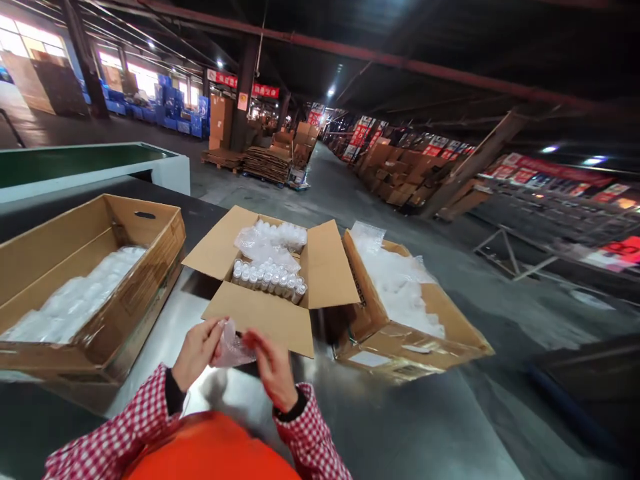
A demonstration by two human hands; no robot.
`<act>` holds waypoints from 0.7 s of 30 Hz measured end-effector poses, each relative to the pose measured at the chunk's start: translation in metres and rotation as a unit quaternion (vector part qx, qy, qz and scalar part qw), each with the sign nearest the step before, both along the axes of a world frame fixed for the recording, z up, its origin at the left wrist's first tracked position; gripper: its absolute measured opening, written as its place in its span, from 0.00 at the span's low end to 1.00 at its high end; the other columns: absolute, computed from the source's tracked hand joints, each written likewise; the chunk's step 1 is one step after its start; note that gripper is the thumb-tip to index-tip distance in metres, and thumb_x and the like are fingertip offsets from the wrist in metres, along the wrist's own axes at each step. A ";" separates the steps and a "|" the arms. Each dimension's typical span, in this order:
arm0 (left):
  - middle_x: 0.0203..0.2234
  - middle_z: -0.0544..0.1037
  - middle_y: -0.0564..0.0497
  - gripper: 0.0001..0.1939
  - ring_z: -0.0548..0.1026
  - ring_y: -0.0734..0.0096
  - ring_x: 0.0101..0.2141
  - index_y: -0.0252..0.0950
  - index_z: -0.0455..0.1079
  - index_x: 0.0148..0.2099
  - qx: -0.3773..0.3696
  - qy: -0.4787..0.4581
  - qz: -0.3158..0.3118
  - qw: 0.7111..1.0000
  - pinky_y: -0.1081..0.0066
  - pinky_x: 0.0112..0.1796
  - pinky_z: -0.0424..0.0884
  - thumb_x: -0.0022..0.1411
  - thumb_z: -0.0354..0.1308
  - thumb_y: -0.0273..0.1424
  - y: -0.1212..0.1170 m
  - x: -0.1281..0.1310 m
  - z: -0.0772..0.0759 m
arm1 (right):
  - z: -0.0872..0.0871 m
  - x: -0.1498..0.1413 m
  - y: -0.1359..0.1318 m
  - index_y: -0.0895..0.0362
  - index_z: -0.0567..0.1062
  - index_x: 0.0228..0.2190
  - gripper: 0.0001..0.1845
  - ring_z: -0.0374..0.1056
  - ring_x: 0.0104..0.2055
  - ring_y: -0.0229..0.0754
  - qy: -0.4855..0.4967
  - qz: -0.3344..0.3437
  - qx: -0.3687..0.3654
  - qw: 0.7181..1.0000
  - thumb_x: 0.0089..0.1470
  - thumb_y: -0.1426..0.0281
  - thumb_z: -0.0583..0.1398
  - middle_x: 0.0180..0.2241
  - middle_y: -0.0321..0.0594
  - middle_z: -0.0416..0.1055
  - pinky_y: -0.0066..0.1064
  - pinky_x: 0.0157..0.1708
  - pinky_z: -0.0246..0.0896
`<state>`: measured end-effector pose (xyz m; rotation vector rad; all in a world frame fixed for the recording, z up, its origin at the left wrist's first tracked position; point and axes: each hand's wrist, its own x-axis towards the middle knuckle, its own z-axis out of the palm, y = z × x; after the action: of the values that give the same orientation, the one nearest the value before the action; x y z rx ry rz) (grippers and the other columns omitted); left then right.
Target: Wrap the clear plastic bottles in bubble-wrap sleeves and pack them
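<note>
My left hand (pixel 199 349) and my right hand (pixel 273 367) are together in front of me, both pinching a small clear plastic bag (pixel 231 348) between their fingers. What is inside the bag I cannot tell. Just beyond my hands stands an open cardboard box (pixel 265 317) holding rows of small clear bottles with white caps (pixel 269 278) and a crumpled plastic liner (pixel 270 241). My sleeves are red-and-white checked, over an orange garment.
A long cardboard box (pixel 95 267) with clear plastic packs stands at left on the metal table (pixel 165 333). Another open box (pixel 415 327) filled with plastic-wrapped items sits at right. Beyond are a green conveyor (pixel 75 163), stacked cartons and a warehouse aisle.
</note>
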<state>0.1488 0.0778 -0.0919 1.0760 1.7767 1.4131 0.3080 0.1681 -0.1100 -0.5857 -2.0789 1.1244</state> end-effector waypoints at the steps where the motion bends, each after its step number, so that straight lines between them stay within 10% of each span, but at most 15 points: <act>1: 0.13 0.65 0.57 0.26 0.64 0.74 0.14 0.30 0.68 0.48 0.011 -0.036 0.016 0.999 0.76 0.17 0.61 0.63 0.46 0.48 0.001 -0.004 0.002 | -0.005 0.006 0.003 0.56 0.66 0.52 0.20 0.71 0.46 0.44 0.074 -0.040 -0.055 0.995 0.61 0.65 0.50 0.45 0.47 0.74 0.39 0.48 0.66; 3: 0.13 0.65 0.58 0.29 0.64 0.75 0.13 0.28 0.66 0.50 0.033 -0.105 0.042 0.993 0.76 0.16 0.62 0.60 0.50 0.49 0.004 -0.007 0.007 | -0.021 0.009 0.005 0.57 0.63 0.55 0.29 0.67 0.51 0.50 0.120 -0.081 -0.140 0.980 0.53 0.61 0.59 0.50 0.52 0.69 0.46 0.53 0.61; 6: 0.14 0.65 0.59 0.31 0.64 0.76 0.14 0.29 0.62 0.53 0.049 -0.156 0.057 0.985 0.76 0.16 0.63 0.58 0.51 0.50 0.010 -0.002 0.012 | -0.053 -0.012 -0.010 0.58 0.62 0.55 0.45 0.63 0.54 0.56 0.051 0.037 -0.229 0.971 0.36 0.63 0.70 0.53 0.53 0.66 0.49 0.55 0.57; 11: 0.18 0.68 0.57 0.34 0.68 0.75 0.17 0.30 0.58 0.57 0.060 -0.238 0.055 0.968 0.76 0.20 0.65 0.57 0.54 0.49 0.008 0.008 0.020 | -0.084 -0.064 -0.031 0.58 0.72 0.43 0.26 0.70 0.44 0.52 0.084 0.011 -0.357 0.930 0.43 0.59 0.66 0.42 0.46 0.75 0.44 0.45 0.64; 15: 0.36 0.73 0.46 0.43 0.75 0.62 0.36 0.34 0.47 0.64 0.051 -0.162 0.015 0.985 0.63 0.38 0.73 0.53 0.60 0.45 -0.009 -0.018 0.031 | -0.069 -0.062 -0.010 0.59 0.76 0.36 0.14 0.70 0.37 0.46 0.109 -0.005 -0.368 0.924 0.47 0.64 0.60 0.35 0.42 0.76 0.38 0.42 0.63; 18: 0.56 0.62 0.40 0.47 0.61 0.53 0.57 0.38 0.47 0.65 0.053 -0.004 0.015 0.998 0.55 0.56 0.58 0.48 0.66 0.39 -0.023 -0.046 0.029 | -0.045 -0.048 0.011 0.58 0.77 0.31 0.10 0.68 0.32 0.41 0.116 0.040 -0.390 0.913 0.41 0.72 0.61 0.30 0.38 0.75 0.31 0.36 0.62; 21: 0.58 0.63 0.42 0.39 0.60 0.53 0.58 0.38 0.56 0.62 0.025 -0.072 -0.171 0.982 0.56 0.57 0.57 0.50 0.67 0.36 -0.028 -0.059 0.018 | -0.021 -0.043 0.018 0.57 0.76 0.31 0.13 0.67 0.30 0.38 0.152 0.083 -0.417 0.892 0.36 0.75 0.65 0.29 0.35 0.75 0.28 0.33 0.61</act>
<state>0.0897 0.0498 -0.0737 1.2061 1.3833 1.2911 0.2654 0.1865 -0.1315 -0.5674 -1.3280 2.0788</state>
